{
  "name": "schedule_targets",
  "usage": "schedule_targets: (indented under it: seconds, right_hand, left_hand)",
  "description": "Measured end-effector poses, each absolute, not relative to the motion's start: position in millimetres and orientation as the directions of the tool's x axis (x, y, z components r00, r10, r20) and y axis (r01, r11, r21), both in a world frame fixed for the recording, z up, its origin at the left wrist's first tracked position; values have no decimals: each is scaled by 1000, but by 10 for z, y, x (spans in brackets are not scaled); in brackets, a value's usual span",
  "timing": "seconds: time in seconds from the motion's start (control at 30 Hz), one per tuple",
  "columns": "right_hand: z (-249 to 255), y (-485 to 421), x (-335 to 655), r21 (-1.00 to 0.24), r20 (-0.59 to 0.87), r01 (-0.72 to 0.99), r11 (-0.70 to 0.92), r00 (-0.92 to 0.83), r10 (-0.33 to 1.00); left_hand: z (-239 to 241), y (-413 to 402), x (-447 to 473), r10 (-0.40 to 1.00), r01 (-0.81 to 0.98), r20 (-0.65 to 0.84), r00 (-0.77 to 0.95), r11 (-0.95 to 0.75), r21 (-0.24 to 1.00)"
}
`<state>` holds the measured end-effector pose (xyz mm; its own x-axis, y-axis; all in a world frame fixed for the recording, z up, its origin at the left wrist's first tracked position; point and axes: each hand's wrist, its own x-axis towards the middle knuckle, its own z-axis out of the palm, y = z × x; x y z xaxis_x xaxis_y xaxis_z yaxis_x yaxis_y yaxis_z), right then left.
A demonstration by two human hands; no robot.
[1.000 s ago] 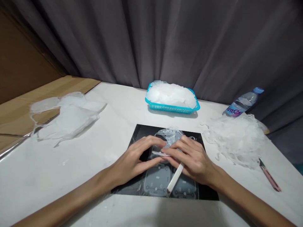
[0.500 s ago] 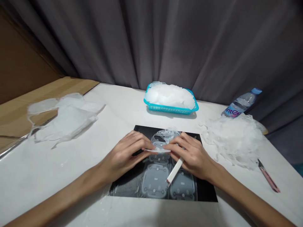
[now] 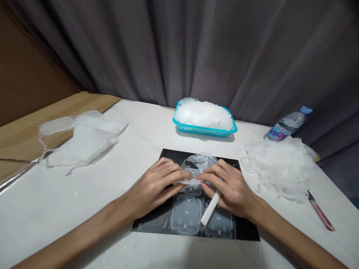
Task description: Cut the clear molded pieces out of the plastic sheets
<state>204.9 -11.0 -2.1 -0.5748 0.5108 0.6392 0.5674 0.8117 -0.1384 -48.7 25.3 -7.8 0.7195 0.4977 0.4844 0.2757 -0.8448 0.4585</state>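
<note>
Over a black mat (image 3: 151, 220), my left hand (image 3: 158, 183) and my right hand (image 3: 228, 185) face each other, both pinching a small translucent white plastic piece (image 3: 193, 182) between thumbs and fingers. A white stick-like tool (image 3: 210, 209) with a reddish end is also tucked in my right hand, pointing down toward me. Under the hands lie translucent grey moulded sheets (image 3: 186, 215) with rounded squares. Just beyond the fingers sits a tangle of thin clear strips (image 3: 200, 160).
A blue basket (image 3: 206, 130) heaped with white pieces stands at the back. Thin white sheets (image 3: 86, 142) lie left, near cardboard (image 3: 64, 116). On the right are a pile of white scraps (image 3: 283, 168), a water bottle (image 3: 290, 125) and a pink-handled cutter (image 3: 321, 213). A grey curtain (image 3: 179, 48) hangs behind.
The view has shifted slightly, so everything sits a little farther right. Both hands keep their pinch on the plastic piece, with the fingers slightly repositioned. The white tool stays in my right hand.
</note>
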Motion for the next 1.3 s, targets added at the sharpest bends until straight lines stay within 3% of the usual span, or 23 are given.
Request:
schedule_targets:
  seconds: [0.23, 0.53, 0.7, 0.93, 1.3]
  right_hand:
    - [-11, -152, 2041, -127, 668, 564, 816, -559, 491]
    - [-45, -72, 2165, -179, 564, 603, 777, -585, 584]
    - [-38, -137, 2105, -180, 608, 565, 806, -580, 542]
    - [-71, -121, 2146, -252, 557, 573, 780, -573, 601]
    - [-40, -110, 2154, -198, 637, 558, 806, -551, 539]
  left_hand:
    - [-115, 265, -508, 522, 203, 441, 730, -782, 589]
    - [-134, 263, -485, 678, 250, 349, 646, -621, 743]
    - [-97, 186, -407, 701, 311, 270, 660, -582, 752]
    - [-137, 186, -431, 661, 227, 313, 682, -598, 769]
    - [-189, 203, -457, 658, 267, 302, 690, -619, 738]
